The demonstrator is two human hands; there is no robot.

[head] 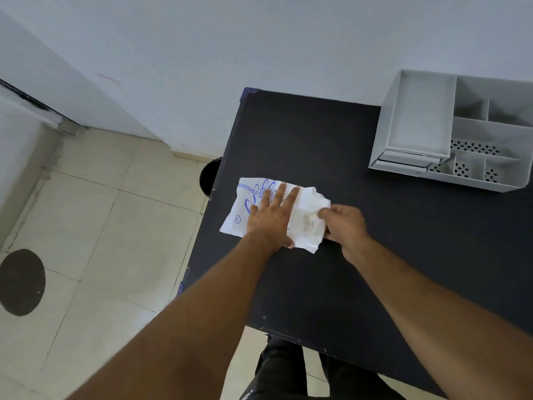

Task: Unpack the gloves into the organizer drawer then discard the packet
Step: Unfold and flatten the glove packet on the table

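Black worktop (375,255) carries a white glove packet (248,209) near its left edge. Left hand (269,219) presses flat on it, fingers released; right hand (344,226) grasps the packet's crumpled right end. Grey organizer (415,122) stands far right.

The single head camera looks steeply down and forward, from close above the near left corner of the black rectangular table (360,278).

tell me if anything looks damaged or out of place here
The glove packet is crumpled at its right end, where the right hand pinches it; the left hand presses it flat. The black table has chipped edges.
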